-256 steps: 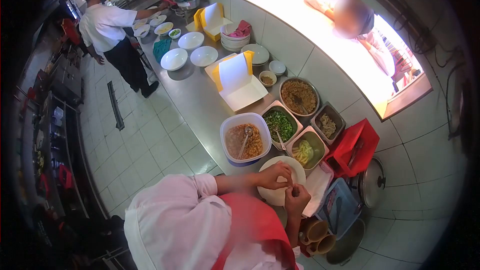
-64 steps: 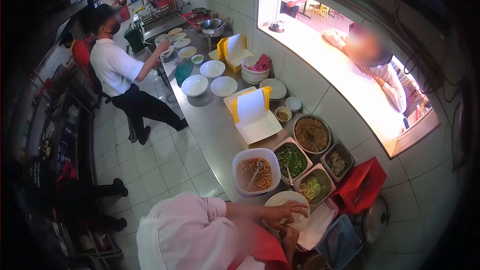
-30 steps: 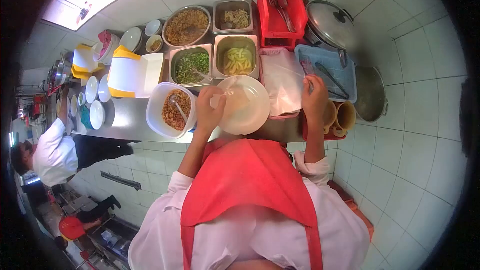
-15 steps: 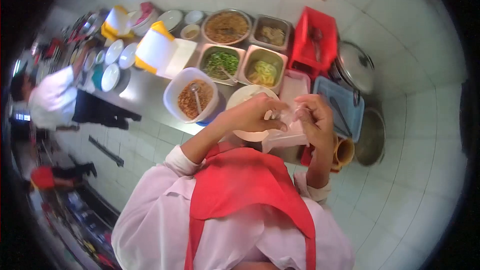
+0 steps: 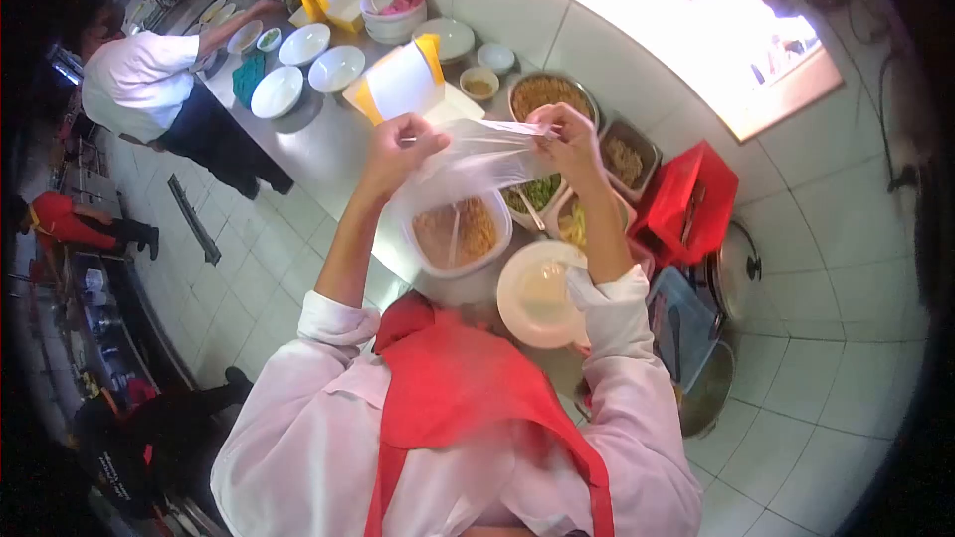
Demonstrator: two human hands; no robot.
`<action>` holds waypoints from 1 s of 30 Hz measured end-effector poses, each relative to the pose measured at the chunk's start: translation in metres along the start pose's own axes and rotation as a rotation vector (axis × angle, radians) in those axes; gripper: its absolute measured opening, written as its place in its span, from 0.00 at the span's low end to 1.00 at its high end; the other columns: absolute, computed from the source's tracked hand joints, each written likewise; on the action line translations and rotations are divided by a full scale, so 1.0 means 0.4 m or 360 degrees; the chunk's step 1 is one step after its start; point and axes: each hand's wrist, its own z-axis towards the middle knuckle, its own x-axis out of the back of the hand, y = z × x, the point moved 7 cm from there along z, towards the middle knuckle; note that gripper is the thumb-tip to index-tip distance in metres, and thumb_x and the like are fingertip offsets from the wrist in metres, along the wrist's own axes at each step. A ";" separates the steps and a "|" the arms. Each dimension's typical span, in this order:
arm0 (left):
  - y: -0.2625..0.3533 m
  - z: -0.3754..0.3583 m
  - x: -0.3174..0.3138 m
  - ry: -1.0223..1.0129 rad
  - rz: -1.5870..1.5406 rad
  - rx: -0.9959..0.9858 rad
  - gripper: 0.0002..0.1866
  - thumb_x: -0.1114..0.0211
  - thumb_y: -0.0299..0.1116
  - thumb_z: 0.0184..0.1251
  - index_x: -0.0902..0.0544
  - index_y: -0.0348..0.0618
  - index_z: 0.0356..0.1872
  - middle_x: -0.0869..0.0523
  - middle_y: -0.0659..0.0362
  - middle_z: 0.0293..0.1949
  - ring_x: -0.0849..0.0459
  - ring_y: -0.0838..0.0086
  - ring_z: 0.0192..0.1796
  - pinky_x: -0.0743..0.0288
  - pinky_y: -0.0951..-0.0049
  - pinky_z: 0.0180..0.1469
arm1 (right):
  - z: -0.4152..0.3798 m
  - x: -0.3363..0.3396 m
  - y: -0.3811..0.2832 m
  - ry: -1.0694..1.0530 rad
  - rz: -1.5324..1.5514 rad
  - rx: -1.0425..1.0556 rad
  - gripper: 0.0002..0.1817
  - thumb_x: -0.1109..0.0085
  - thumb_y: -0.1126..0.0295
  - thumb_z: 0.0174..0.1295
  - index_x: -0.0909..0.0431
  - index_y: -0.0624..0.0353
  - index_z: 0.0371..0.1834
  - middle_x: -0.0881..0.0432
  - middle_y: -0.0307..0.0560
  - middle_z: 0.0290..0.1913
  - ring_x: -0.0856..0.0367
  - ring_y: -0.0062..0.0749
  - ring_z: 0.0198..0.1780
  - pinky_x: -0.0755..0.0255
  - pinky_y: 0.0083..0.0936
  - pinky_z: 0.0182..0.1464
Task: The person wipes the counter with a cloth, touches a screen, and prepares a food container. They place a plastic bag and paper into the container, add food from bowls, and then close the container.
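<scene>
A clear thin plastic bag (image 5: 473,164) is stretched between my two raised hands. My left hand (image 5: 400,151) pinches one upper edge, its fingers closed. At the opposite edge, my right hand (image 5: 570,144) is closed on the plastic too. Below the bag stands a white square tub (image 5: 505,239) of brown crumbly food with a spoon in it, partly veiled by the plastic. A cream round bowl (image 5: 517,313) sits nearer my body, beside my right forearm. Metal pans of chopped greens (image 5: 545,191) and pale yellow slices (image 5: 572,227) are partly hidden behind my right hand and arm.
A red bin (image 5: 701,194) with utensils and a blue tray (image 5: 681,313) stand on the right. White oval plates (image 5: 279,91) and yellow-and-white open boxes (image 5: 403,80) line the counter at left. A co-worker (image 5: 149,85) in a white shirt stands at the counter's far left.
My hands have moved up, left and apart, from close together over the cream bowl. The crumpled plastic is now spread out between them. The view has turned, and more of the counter's left side shows.
</scene>
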 end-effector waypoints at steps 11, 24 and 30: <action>-0.360 0.083 0.256 0.0866 0.0217 -0.0010 0.12 0.24 0.31 0.53 0.19 0.38 0.31 0.18 0.65 0.25 0.24 0.86 0.25 0.30 0.83 0.27 | 0.337 0.003 0.495 0.0051 -0.0759 -0.0429 0.20 0.34 0.79 0.55 0.22 0.61 0.53 0.18 0.47 0.37 0.19 0.27 0.34 0.23 0.25 0.34; -0.301 0.290 0.086 0.0294 0.0792 -0.0377 0.23 0.32 0.29 0.54 0.23 0.39 0.53 0.19 0.50 0.46 0.19 0.58 0.47 0.23 0.64 0.48 | 0.377 -0.060 0.605 -0.0161 -0.0758 -0.1030 0.20 0.32 0.73 0.56 0.25 0.61 0.51 0.17 0.48 0.34 0.18 0.31 0.35 0.24 0.27 0.33; -0.395 0.335 0.049 0.0119 0.0829 -0.0275 0.32 0.31 0.35 0.57 0.31 0.40 0.64 0.20 0.47 0.50 0.24 0.54 0.55 0.31 0.60 0.59 | 0.371 -0.038 0.603 -0.0241 -0.0306 -0.0977 0.13 0.36 0.73 0.60 0.33 0.53 0.39 0.18 0.39 0.33 0.25 0.18 0.31 0.37 0.18 0.25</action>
